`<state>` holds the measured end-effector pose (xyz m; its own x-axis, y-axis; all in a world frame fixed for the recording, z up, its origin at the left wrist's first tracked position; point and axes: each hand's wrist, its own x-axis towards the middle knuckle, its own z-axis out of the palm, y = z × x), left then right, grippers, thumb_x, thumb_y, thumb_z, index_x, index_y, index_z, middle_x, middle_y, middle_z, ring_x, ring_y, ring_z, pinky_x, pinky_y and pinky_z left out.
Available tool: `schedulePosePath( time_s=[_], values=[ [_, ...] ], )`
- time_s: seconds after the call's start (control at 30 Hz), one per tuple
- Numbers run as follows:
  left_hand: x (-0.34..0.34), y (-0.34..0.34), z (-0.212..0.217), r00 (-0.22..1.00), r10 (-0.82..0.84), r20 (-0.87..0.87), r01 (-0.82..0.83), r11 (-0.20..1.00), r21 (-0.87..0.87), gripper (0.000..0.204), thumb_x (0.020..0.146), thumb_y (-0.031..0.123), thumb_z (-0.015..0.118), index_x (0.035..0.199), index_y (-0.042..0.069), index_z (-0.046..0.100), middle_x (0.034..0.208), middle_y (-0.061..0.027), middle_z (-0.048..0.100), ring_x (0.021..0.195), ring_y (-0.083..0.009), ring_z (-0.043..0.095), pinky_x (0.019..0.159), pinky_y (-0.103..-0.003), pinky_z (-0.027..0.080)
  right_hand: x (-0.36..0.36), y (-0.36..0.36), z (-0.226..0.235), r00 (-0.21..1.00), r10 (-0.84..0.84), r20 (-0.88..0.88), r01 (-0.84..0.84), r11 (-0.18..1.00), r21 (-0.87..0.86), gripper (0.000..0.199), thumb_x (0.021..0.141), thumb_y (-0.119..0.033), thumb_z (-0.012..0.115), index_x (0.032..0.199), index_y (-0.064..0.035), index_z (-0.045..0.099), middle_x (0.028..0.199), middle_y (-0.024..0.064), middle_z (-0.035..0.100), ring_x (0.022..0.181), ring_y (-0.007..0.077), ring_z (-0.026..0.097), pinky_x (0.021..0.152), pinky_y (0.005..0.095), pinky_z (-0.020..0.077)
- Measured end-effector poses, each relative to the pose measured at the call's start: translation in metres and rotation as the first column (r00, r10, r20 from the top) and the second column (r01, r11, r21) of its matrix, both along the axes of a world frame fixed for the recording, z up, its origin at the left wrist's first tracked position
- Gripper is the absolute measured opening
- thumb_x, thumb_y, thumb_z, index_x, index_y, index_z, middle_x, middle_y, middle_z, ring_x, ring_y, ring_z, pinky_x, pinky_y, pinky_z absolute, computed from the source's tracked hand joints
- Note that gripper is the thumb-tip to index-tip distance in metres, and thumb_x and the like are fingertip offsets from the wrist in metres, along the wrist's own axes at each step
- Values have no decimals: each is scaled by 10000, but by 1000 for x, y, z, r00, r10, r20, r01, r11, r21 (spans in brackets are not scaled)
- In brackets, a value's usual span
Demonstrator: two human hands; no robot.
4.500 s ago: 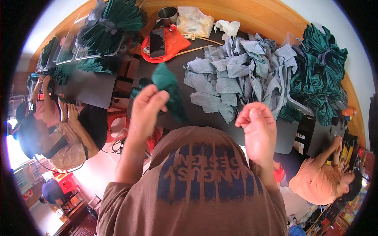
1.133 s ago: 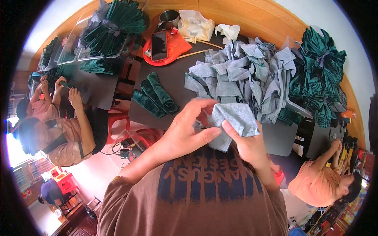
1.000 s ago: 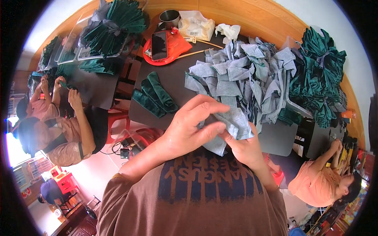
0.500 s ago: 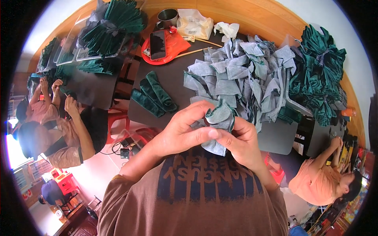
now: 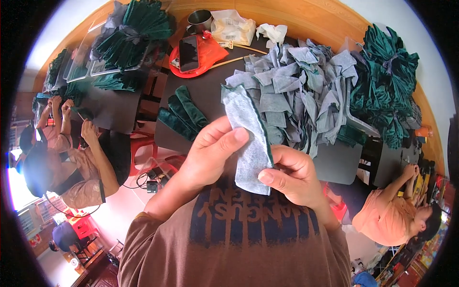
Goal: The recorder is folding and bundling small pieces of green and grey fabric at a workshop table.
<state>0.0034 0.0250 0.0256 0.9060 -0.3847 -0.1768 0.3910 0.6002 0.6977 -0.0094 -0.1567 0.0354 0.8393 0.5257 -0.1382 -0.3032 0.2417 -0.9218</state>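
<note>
A narrow grey fabric tube with dark green edges [image 5: 245, 138] is stretched lengthwise between both hands, in front of my chest. My left hand [image 5: 215, 150] pinches its middle, thumb on the grey face. Lower down, my right hand [image 5: 289, 174] grips its right edge near the bottom end, thumb on top and fingers behind. Beyond the hands lies a big heap of similar grey pieces [image 5: 296, 86]. On the table left of them rest a few dark green velvet strips [image 5: 184, 112], green side out.
A red plate [image 5: 193, 71] carries a phone [image 5: 189, 53]; chopsticks, a metal mug [image 5: 200, 20] and a tissue pack [image 5: 233, 27] are close by. Bundled green velvet [image 5: 389, 71] stands at the right, more [image 5: 136, 33] in clear boxes at the left. People sit on both sides.
The curled fabric piece has been straightened out into a long flat strip. My left hand has shifted slightly left and holds it by the middle; my right hand grips near its lower end.
</note>
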Motion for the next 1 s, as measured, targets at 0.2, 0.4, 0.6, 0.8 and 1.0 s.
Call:
schedulePosePath(
  time_s=[0.2,0.4,0.6,0.8,1.0],
  values=[
    [-3,2,4,998,49,35,-49,999,-8,235,920,187,518,1078,17,547,961,-32,603,855,-98,567,763,-255,457,-2,3,1,1000,-12,0,12,1000,-1,140,837,-107,648,780,-32,546,708,-45,475,594,4,390,498,180,299],
    [-6,-3,7,1000,20,6,-21,992,127,394,866,266,588,1158,21,488,1013,-45,565,875,-128,547,774,-266,442,-3,4,-3,995,-92,28,91,995,28,198,784,-68,702,728,-64,512,645,-57,478,560,5,391,485,174,300],
    [-16,-5,4,973,119,197,-184,918,352,442,833,242,603,1141,34,363,906,-52,456,741,-88,426,659,-224,371,-2,7,9,974,-163,-154,179,979,97,182,780,-43,699,735,-73,525,672,-46,523,603,9,448,520,178,347],
    [-8,3,0,758,-135,638,-290,806,516,226,779,61,662,953,9,529,885,-80,517,734,-160,527,654,-269,436,-1,7,8,961,-199,-193,222,970,104,138,781,-48,700,768,-63,563,726,-37,573,621,4,456,536,171,352],
    [-5,5,3,717,-194,669,-289,791,539,108,809,19,608,902,12,553,820,-76,555,738,-198,540,659,-293,425,-1,3,5,976,-141,-165,167,973,158,126,886,-157,589,870,-32,582,756,-31,561,683,24,487,600,169,376]
  ],
)
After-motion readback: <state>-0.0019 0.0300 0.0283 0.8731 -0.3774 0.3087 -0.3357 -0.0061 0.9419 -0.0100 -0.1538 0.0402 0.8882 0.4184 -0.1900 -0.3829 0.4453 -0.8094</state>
